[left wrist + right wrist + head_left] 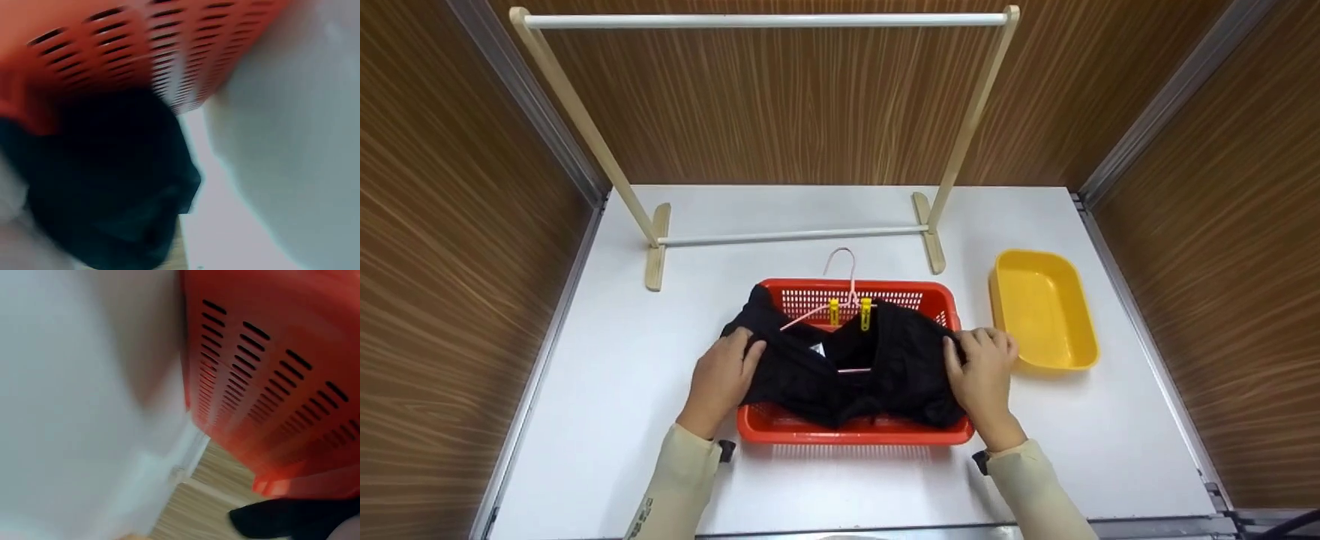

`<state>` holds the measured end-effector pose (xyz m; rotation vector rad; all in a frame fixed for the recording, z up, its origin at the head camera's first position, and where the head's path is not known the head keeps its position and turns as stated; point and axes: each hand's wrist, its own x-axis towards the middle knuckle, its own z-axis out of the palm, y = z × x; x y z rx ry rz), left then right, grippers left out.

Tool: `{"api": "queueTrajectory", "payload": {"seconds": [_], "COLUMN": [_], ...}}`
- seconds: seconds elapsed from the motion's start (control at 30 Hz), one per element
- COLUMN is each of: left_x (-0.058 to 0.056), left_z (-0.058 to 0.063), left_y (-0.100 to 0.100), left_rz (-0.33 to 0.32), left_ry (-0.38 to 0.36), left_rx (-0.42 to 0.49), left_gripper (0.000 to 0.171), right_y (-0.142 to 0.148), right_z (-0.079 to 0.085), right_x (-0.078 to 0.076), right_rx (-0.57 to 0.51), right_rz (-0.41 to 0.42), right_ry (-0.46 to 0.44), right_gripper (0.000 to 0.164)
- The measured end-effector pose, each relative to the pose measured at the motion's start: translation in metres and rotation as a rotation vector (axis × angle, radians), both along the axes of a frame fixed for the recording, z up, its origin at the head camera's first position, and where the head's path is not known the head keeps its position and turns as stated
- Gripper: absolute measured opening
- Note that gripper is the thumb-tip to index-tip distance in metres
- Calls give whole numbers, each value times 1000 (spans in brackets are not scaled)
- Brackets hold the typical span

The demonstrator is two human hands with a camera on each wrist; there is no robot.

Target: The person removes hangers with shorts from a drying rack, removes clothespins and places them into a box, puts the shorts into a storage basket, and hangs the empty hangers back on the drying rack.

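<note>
A black garment (915, 352) lies spread across the top of a red slotted basket (855, 436), with a small white label showing near its neck opening. My left hand (724, 379) grips the garment's left side, thumb over the cloth. At the other side my right hand (984, 375) pinches the right edge between thumb and fingers. A pink hanger (853, 285) sits partly inside the garment, its hook pointing away from me. Two yellow clothespins (865, 315) are clipped near the hanger's neck. In the left wrist view the black cloth (112, 180) hangs past the basket wall.
Behind the basket stands a rack with a white top rail (765, 21) and wooden legs. To the right is a yellow tub (1039, 307) on the white table (607, 390). Wood-grain panels (787, 105) enclose the back and both sides.
</note>
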<state>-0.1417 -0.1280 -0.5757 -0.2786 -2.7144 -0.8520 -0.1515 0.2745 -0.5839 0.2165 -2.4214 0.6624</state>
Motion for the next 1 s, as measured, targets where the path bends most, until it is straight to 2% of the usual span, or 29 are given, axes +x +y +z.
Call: {"api": "queueTrajectory", "payload": {"seconds": [0.07,0.13,0.17,0.27,0.43,0.5,0.67,0.9,1.0], "left_x": [2,5,7,11,14,15,5,4,0], "left_z": [4,5,3,-3,-7,-6,0,-5,-5], "left_y": [4,9,12,17,19,18,18,18,19], "left_rz": [-1,15,29,86,148,149,131,121,124], "left_ry": [-19,-14,-4,29,55,54,63,57,74], "left_rx": [-21,-27,-25,-3,60,70,79,73,71], "left_gripper": [31,37,39,40,35,35,37,37,35], "right_y": [-3,-4,-5,-6,-8,-8,-7,-7,-7], "right_z": [2,3,3,2,2,2,7,2,2], "right_x": [-2,-3,-4,-5,-7,-7,-14,-12,-15], "right_rx": [55,75,80,76,30,8,-25,-35,-32], "right_rz": [-7,34,61,130,132,125,111,99,95], "right_ry": [39,62,64,33,-31,-33,6,26,26], "right_gripper": [13,12,16,29,24,21,15,13,13]}}
